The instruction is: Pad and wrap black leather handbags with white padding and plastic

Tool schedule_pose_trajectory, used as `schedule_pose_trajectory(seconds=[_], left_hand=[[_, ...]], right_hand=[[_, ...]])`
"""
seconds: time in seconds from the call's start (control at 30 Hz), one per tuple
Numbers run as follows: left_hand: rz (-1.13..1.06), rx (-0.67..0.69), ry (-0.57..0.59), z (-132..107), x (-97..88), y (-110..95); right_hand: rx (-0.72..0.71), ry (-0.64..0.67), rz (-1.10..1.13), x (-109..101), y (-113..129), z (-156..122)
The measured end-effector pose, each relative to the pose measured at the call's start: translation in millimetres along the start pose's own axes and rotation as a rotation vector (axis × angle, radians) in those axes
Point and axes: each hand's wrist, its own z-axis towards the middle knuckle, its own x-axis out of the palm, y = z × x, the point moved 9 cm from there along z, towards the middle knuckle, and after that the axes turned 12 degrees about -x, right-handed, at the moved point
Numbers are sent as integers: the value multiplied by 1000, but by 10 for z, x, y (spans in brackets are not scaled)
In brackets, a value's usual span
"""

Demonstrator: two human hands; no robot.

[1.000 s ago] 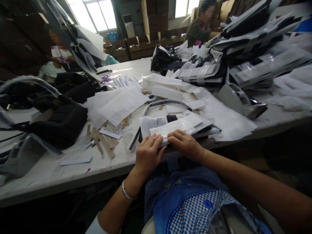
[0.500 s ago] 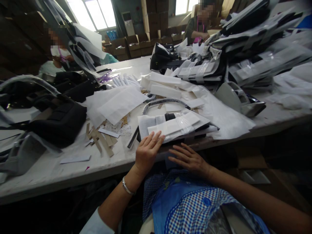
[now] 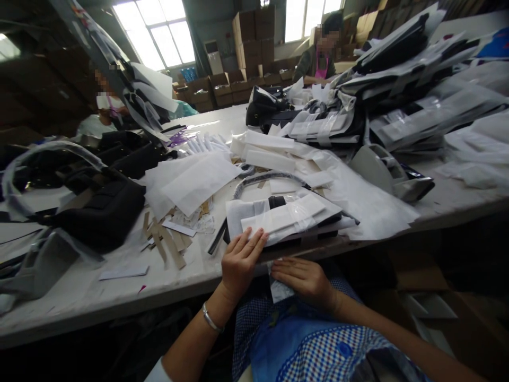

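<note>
My left hand (image 3: 239, 261) lies flat, fingers spread, on the near corner of a black bag wrapped in white paper and clear tape (image 3: 284, 217) at the table's front edge. My right hand (image 3: 303, 277) is below the table edge, over my lap, with its fingers on a small whitish piece of wrapping (image 3: 278, 290) that hangs there. A black curved handle (image 3: 265, 179) arcs behind the wrapped bag. My blue checked apron (image 3: 314, 339) fills the lower middle.
White paper sheets (image 3: 194, 180) and brown cardboard strips (image 3: 165, 241) lie left of the bag. Black bags (image 3: 103, 209) sit at the left. A tape dispenser (image 3: 392, 170) stands at the right before piled wrapped bags (image 3: 417, 79). Two other people sit across the table.
My right hand left the top of the wrapped bag, dropped below the table edge and now touches a whitish piece over my lap. The left hand stayed on the bag.
</note>
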Motion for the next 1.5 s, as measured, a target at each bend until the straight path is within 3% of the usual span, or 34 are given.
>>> schedule_pose_trajectory(seconds=[0.2, 0.47, 0.77, 1.0, 1.17, 1.37, 1.5], left_hand=[[-19, -10, -7, 27, 5, -27], [-18, -3, 6, 27, 20, -24], [-52, -46, -8, 47, 6, -29], [-160, -78, -21, -15, -3, 70], [-302, -85, -41, -78, -21, 162], [-407, -149, -35, -44, -16, 232], [-417, -160, -16, 13, -6, 268]], right_hand=[[30, -31, 17, 36, 37, 71], [-14, 25, 41, -136, 21, 420], [-64, 49, -166, -242, -301, 740], [331, 70, -26, -86, -808, 741], [614, 108, 10, -22, -1020, 642], [859, 323, -68, 90, -1172, 572], [940, 429, -42, 168, -1266, 580]])
